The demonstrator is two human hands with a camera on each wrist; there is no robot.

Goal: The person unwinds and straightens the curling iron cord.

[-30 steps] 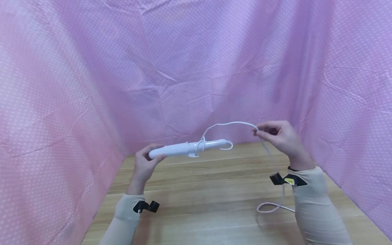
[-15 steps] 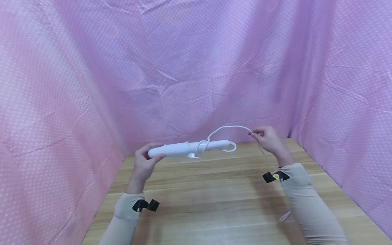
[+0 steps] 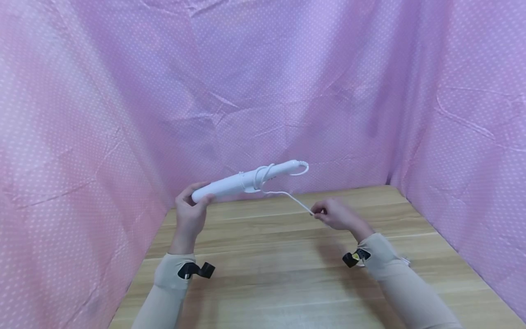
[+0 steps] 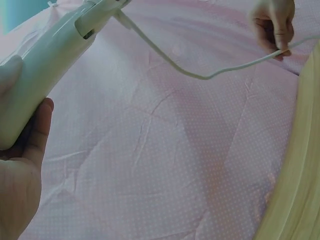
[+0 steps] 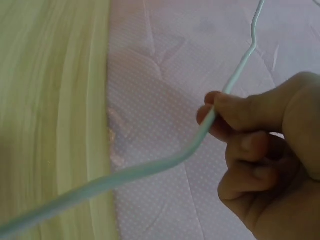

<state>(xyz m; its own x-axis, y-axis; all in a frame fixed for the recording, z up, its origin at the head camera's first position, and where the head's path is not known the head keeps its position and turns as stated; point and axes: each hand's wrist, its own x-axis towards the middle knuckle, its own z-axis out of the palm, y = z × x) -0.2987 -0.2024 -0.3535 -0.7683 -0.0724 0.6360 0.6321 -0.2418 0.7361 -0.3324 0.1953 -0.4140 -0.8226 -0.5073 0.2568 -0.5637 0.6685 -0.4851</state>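
Note:
My left hand [image 3: 190, 222] grips one end of a slim white hair iron [image 3: 225, 186], thumb in front. The iron is raised above the table and slants up to the right. Its white cord [image 3: 283, 193] leaves the far tip in a small loop and winds around the barrel near the middle. From that winding, the cord runs slightly slack to my right hand [image 3: 336, 214], which pinches it between thumb and fingertips. The right wrist view shows the pinched cord [image 5: 145, 169] continuing past the fingers, with the other fingers curled in.
Below lies a wooden table [image 3: 263, 274]. Pink dotted cloth [image 3: 255, 91] hangs at the back and both sides. A bit of white cord [image 3: 405, 261] shows beside the right sleeve [image 3: 407, 283].
My right hand has moved left and down with the cord, bringing it from above the iron to below it. My left hand has tilted the iron's corded end upward.

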